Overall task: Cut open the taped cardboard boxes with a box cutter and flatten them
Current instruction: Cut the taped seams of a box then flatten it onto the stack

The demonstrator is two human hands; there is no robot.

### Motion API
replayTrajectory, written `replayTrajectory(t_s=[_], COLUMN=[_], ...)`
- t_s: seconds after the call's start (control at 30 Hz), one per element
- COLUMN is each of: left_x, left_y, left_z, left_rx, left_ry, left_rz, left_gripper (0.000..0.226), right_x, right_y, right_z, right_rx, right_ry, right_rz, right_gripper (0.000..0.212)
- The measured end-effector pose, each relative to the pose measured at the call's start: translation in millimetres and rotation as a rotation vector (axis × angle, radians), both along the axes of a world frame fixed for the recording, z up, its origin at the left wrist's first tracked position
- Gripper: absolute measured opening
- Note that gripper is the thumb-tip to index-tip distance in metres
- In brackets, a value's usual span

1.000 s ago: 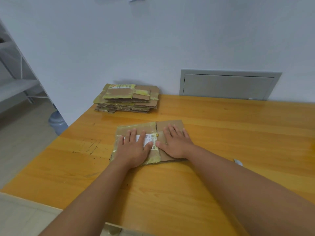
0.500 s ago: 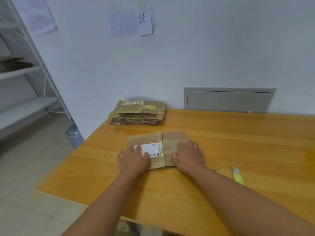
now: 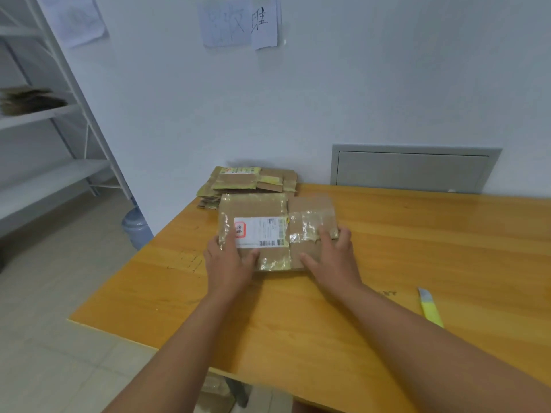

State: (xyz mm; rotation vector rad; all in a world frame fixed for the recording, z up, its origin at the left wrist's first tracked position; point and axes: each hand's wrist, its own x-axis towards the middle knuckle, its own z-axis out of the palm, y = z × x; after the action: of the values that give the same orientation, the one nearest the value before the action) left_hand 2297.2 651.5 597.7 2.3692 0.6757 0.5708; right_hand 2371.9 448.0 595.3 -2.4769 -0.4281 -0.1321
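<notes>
A flattened box [image 3: 277,231] of brown corrugated cardboard, crossed by glossy, wrinkled clear tape and bearing a white printed label [image 3: 258,231], is held at the near-left part of a smooth orange-yellow wooden table [image 3: 432,248]. The left hand [image 3: 229,260] grasps its left edge, thumb on top; the right hand [image 3: 331,257] grasps its lower right edge, fingers curled over the taped flap. Behind it, against the white wall, lies a ragged stack of flattened boxes [image 3: 250,181]. A yellow-handled box cutter [image 3: 430,307] with a grey blade lies on the table to the right, well apart. Compared with half a second earlier, the box now appears tilted up toward the camera and overlaps the stack in view, and both hands have shifted to its edges.
</notes>
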Motion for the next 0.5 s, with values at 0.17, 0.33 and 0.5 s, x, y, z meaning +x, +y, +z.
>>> replayTrajectory(t_s=[0.17, 0.33, 0.5], left_x=[48.4, 112.3, 175.0], left_y=[37.9, 86.0, 128.9], left_z=[32.7, 58.0, 65.1], left_rx=[0.094, 0.177, 0.235], left_ry=[-0.081, -0.062, -0.01], left_rz=[0.014, 0.036, 0.074], left_gripper=[0.072, 0.071, 0.073], right_x=[40.1, 103.5, 163.4], right_y=[35.2, 81.6, 125.7], right_z=[18.9, 36.6, 46.3], right_rx=[0.015, -0.07, -0.131], right_ry=[-0.136, -0.106, -0.035], right_rz=[0.059, 0.134, 0.194], right_gripper=[0.072, 0.069, 0.071])
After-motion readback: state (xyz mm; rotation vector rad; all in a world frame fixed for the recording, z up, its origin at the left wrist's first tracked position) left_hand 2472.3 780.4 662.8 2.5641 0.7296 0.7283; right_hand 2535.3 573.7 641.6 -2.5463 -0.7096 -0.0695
